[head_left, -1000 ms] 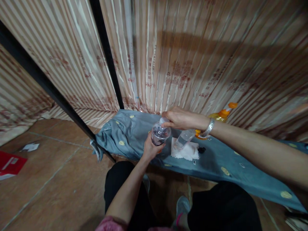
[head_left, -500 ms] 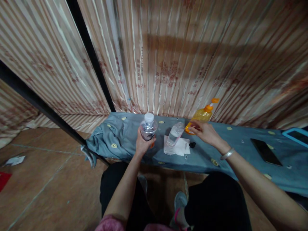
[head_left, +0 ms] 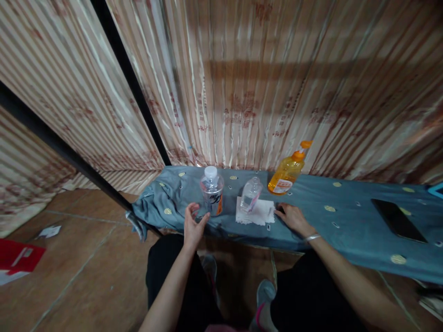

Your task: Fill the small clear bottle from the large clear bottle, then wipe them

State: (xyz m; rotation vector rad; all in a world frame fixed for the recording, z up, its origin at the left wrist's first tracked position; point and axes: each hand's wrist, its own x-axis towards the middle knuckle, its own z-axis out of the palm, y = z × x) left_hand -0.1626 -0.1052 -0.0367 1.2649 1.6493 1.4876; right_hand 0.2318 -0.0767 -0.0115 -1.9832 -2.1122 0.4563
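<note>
My left hand (head_left: pixel 194 226) is open just left of a clear plastic bottle (head_left: pixel 212 193) with a white cap and a black-and-orange label. The bottle stands upright on the cloth, free of the fingers. My right hand (head_left: pixel 294 220), with a silver bracelet (head_left: pixel 312 237) on its wrist, rests low at the right edge of a white paper tissue (head_left: pixel 265 212). Its fingers are closed around a small black object, mostly hidden by them. On the tissue stands a smaller clear bottle (head_left: pixel 250 196) without a visible cap, holding clear liquid.
An orange pump bottle (head_left: pixel 286 175) stands at the back of the blue-grey cloth (head_left: pixel 318 226). A black phone (head_left: pixel 398 220) lies to the right, beside a blue-edged item (head_left: pixel 436 189). Dark poles (head_left: pixel 131 78) cross on the left, before a striped curtain (head_left: pixel 242 92).
My left hand has let go of the white-capped bottle and drawn back left. My right hand has moved from the orange pump bottle down toward me, onto the small black object.
</note>
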